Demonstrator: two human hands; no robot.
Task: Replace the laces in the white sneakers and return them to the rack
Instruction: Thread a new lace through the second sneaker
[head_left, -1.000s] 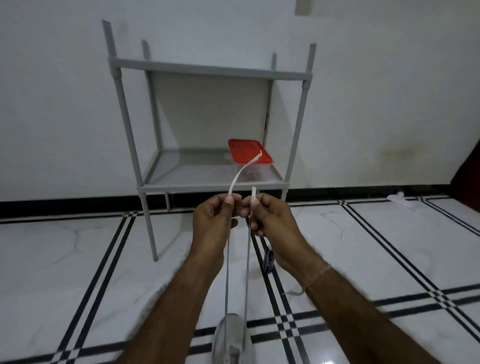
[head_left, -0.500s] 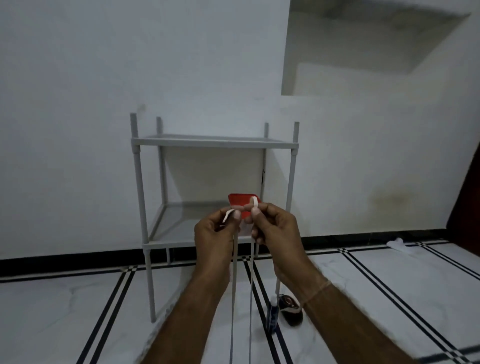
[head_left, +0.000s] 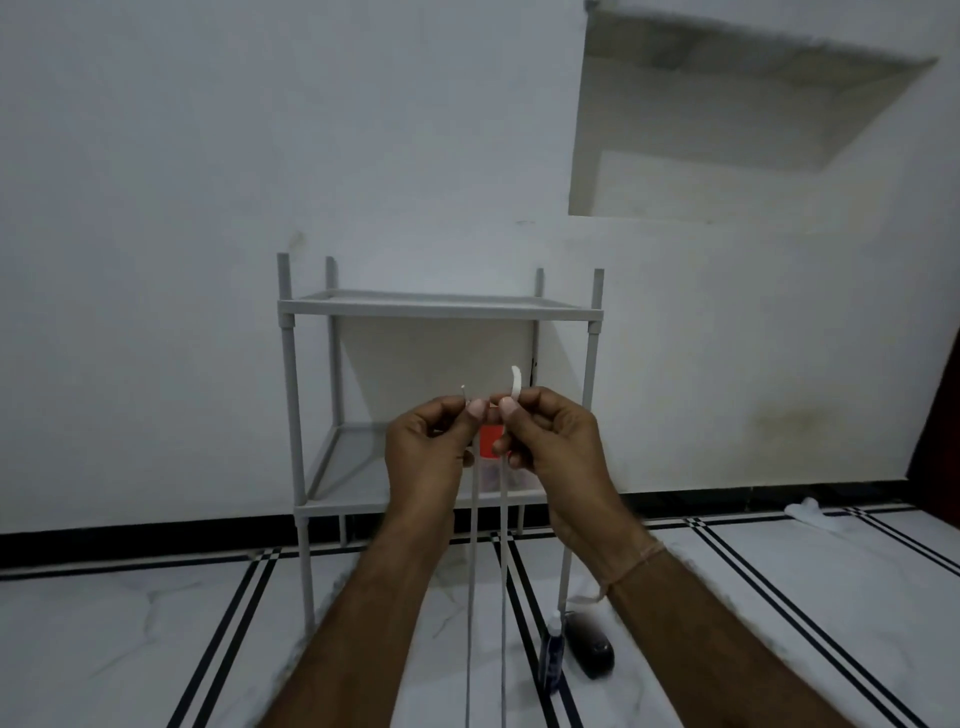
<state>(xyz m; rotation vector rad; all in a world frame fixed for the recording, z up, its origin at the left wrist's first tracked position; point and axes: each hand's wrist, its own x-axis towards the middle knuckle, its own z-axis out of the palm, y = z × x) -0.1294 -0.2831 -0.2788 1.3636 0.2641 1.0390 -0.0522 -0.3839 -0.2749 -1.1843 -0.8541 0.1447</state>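
Fingers (head_left: 506, 417) on two lace strands (head_left: 471, 597)

Ends of white lace (head_left: 515, 383) pinched by left hand (head_left: 431, 449) and right hand (head_left: 553, 441), two strands hung straight toward 6 o'clock, grey rack (head_left: 291, 415) seen behind, bottle (head_left: 551, 652) stood at 5 o'clock

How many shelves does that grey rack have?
2: a top shelf across the grey metal rack's upper posts, and a lower shelf halfway down its legs. None seems hidden.
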